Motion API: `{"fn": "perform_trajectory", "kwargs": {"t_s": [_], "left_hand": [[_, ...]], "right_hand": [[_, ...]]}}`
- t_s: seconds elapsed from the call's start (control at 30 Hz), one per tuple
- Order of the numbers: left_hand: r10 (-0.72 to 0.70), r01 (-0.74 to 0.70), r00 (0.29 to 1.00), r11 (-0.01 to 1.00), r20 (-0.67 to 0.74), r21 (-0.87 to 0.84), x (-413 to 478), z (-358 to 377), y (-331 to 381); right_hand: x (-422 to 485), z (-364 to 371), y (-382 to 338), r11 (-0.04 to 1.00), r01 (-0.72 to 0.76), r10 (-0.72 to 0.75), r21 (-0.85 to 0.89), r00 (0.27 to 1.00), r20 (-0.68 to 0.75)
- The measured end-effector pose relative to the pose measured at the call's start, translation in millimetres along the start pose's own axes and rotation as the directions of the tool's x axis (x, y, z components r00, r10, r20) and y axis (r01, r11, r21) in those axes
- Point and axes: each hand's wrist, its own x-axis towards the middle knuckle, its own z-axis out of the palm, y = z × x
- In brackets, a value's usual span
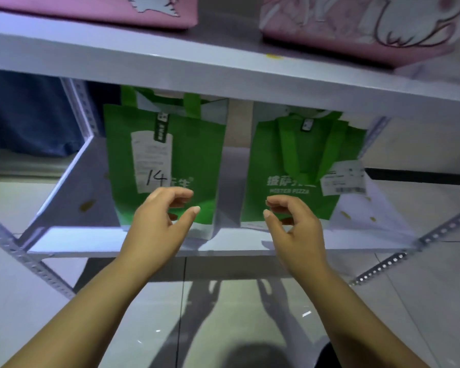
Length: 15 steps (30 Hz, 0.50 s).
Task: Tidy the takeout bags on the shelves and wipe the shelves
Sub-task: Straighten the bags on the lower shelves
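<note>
Two green takeout bags stand upright side by side on the lower white shelf. The left green bag carries a paper receipt marked "14". The right green bag has white lettering and a receipt hanging off its right side. My left hand hovers in front of the left bag's lower part, fingers curled and apart, holding nothing. My right hand hovers the same way in front of the right bag. On the upper shelf sit two pink bags, one at left and one at right.
Small yellowish stains dot the lower shelf at left and right, and one marks the upper shelf. Perforated metal uprights frame the rack. Blue fabric lies behind at left. Tiled floor lies below.
</note>
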Motion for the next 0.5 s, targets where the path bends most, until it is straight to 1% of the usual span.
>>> {"fn": "perform_trajectory", "kwargs": {"t_s": [0.07,0.2,0.3,0.37,0.4,0.5], "left_hand": [[0.042,-0.041,0.998,0.999,0.053,-0.023,2.5,18.4,14.8],[0.085,-0.082,0.983,0.996,0.161,-0.024,7.0,56.2,34.8],[0.033,-0.044,0.967,0.998,0.254,0.036,10.4,82.0,42.7],[-0.035,0.006,0.956,0.995,0.290,0.103,13.1,97.5,46.6],[-0.067,0.031,0.956,0.991,0.286,0.127,14.1,102.5,46.8],[-0.131,0.088,0.957,0.982,0.259,0.169,16.3,116.9,47.9]], "right_hand": [[0.3,-17.3,9.5,1.000,-0.023,0.022,0.000,0.998,-0.063],[1.2,-48.0,35.1,0.993,-0.117,0.119,0.022,0.976,-0.185],[0.6,-62.7,57.4,0.974,-0.225,0.227,0.040,0.943,-0.244],[1.4,-69.8,71.9,0.945,-0.326,0.324,0.027,0.917,-0.232],[2.7,-71.3,76.9,0.930,-0.367,0.361,0.008,0.909,-0.207],[7.3,-75.3,88.8,0.910,-0.415,0.411,-0.024,0.906,-0.103]]}}
